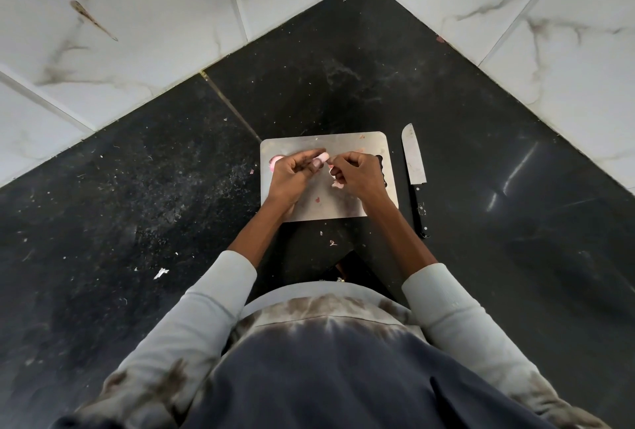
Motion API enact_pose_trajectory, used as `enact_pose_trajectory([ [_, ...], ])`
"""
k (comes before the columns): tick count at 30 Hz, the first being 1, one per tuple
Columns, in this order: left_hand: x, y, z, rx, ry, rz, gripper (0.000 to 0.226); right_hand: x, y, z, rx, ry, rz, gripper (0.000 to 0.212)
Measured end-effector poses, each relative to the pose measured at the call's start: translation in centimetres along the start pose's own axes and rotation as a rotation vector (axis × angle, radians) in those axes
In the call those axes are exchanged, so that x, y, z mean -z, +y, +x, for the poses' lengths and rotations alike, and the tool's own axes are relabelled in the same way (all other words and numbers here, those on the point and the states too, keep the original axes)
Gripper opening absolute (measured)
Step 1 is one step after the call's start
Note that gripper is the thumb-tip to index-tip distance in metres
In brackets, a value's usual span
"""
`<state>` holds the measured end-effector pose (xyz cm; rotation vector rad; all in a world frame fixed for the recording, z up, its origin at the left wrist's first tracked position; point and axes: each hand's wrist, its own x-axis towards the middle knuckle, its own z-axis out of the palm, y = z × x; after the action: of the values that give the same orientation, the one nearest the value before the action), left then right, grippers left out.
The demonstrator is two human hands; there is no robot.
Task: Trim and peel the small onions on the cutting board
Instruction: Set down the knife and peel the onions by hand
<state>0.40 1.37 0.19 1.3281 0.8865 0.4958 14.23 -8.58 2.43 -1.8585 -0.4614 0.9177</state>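
A steel cutting board (347,145) lies on the black counter. Above it my left hand (293,174) grips a small pale pink onion (324,156) between thumb and fingers. My right hand (357,176) pinches a strip of onion skin (330,164) right next to that onion. Another pink onion (275,160) lies on the board's left edge, half hidden behind my left hand. Bits of peel (336,184) lie under my right hand, and one more scrap (318,200) sits near the board's front.
A knife (415,167) with a black handle lies on the counter just right of the board, blade pointing away. Marble-tiled walls meet in a corner behind. Small peel scraps (160,272) and crumbs litter the black counter (171,188).
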Motion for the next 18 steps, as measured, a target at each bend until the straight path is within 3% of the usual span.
enact_pose_trajectory([
  [4,0.0,0.0,-0.1,0.022,-0.012,-0.031,0.032,0.3,0.1,0.0,0.043,0.003,-0.033,0.026],
  [7,0.0,-0.3,0.0,0.05,-0.02,-0.013,0.032,0.5,0.1,-0.5,0.135,0.048,-0.133,0.01],
  [10,0.2,-0.6,0.0,0.052,-0.023,0.048,0.033,0.6,0.6,-0.7,0.22,0.08,-0.205,0.008],
  [18,0.0,-1.0,-0.3,0.017,-0.046,0.159,0.033,0.2,1.3,-1.1,0.344,0.058,-0.335,0.029],
])
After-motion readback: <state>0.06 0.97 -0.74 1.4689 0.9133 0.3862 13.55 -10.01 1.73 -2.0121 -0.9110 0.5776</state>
